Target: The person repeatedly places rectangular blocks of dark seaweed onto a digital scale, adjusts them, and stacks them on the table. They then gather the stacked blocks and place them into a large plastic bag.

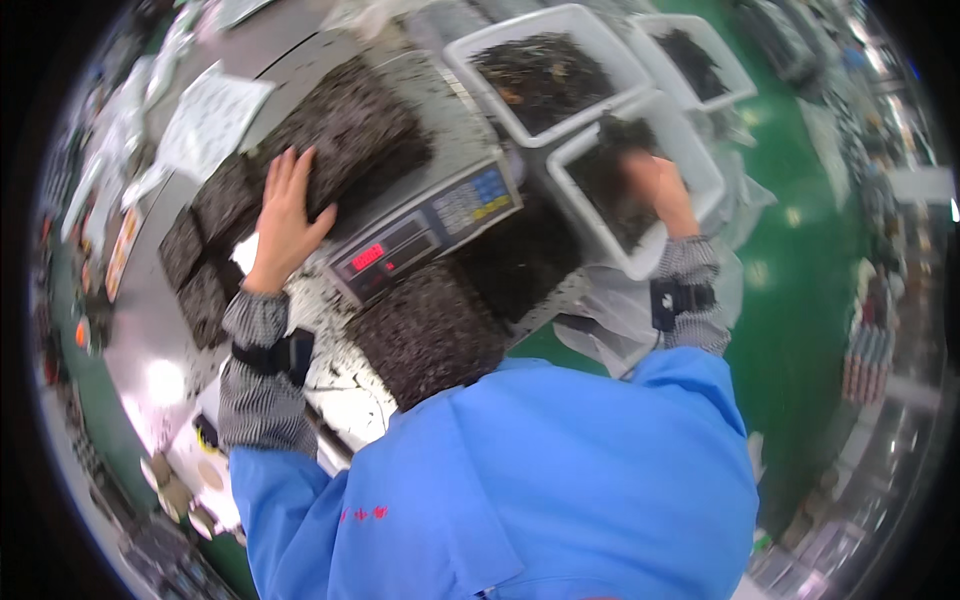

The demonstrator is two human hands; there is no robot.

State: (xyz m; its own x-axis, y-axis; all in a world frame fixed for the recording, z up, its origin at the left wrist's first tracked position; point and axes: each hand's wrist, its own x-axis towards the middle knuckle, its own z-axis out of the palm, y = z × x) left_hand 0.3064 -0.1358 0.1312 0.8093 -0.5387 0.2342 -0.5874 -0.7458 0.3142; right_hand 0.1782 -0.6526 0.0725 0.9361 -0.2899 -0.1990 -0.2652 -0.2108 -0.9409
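Observation:
My left hand (pixel 285 214) lies flat with its thumb spread against a large pressed block of dark flaky material (pixel 345 124), which looks like dried seaweed. That block sits on the steel platform of a digital weighing scale (pixel 427 232) with a lit red display. Over a white plastic bin (pixel 705 161), my right hand (pixel 660 191) is blurred; a clump of dark flakes (pixel 626 133) appears to be in its fingers. Loose dark flakes (pixel 607 187) lie inside this bin. Another dark pressed block (pixel 427 330) stands between the scale and my body.
Smaller dark blocks (pixel 202 304) stand left of the scale on the steel table (pixel 139 322). Two more white bins, a larger one (pixel 517 127) and a smaller one (pixel 739 82), hold dark flakes. Clear plastic sheeting (pixel 600 300) hangs beside the green floor (pixel 802 300). White printed bags (pixel 214 120) lie far left.

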